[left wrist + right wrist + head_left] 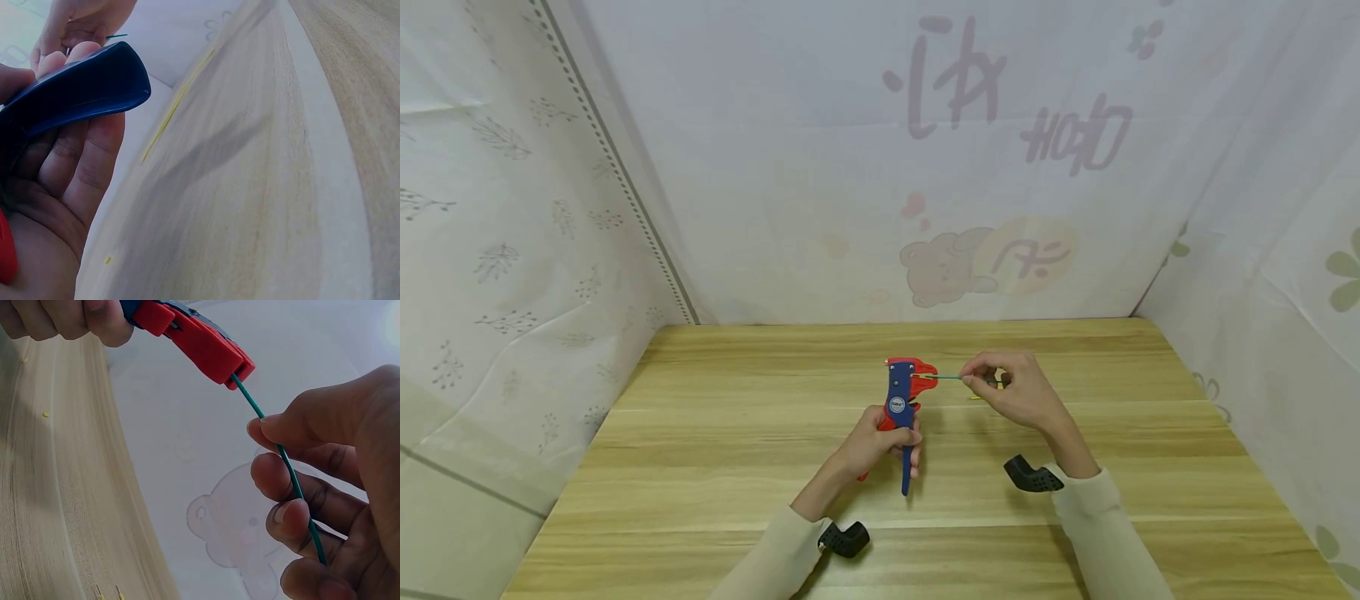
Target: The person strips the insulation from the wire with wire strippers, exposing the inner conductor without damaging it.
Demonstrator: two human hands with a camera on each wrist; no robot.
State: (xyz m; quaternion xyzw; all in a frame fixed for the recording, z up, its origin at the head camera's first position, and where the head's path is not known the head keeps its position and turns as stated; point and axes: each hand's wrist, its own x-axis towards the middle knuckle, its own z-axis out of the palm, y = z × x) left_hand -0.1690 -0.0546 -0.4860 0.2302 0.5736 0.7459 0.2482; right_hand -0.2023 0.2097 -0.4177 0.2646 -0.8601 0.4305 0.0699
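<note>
My left hand point(880, 440) grips the handles of a blue and red wire stripper point(898, 396), its head pointing away from me. One blue handle point(87, 87) crosses the fingers in the left wrist view. Thumb and index finger of my right hand point(1018, 387) pinch a green wire point(250, 399), which runs on past the other fingers. The wire's far end sits in the red jaws of the stripper, as the right wrist view shows. How deep it goes is hidden inside the head.
A yellow wire point(178, 103) lies on the wooden table point(737, 467), beyond the stripper and partly under the right hand. Small yellow bits point(45, 415) are scattered on the tabletop. Patterned cloth point(775, 208) hangs behind and at both sides.
</note>
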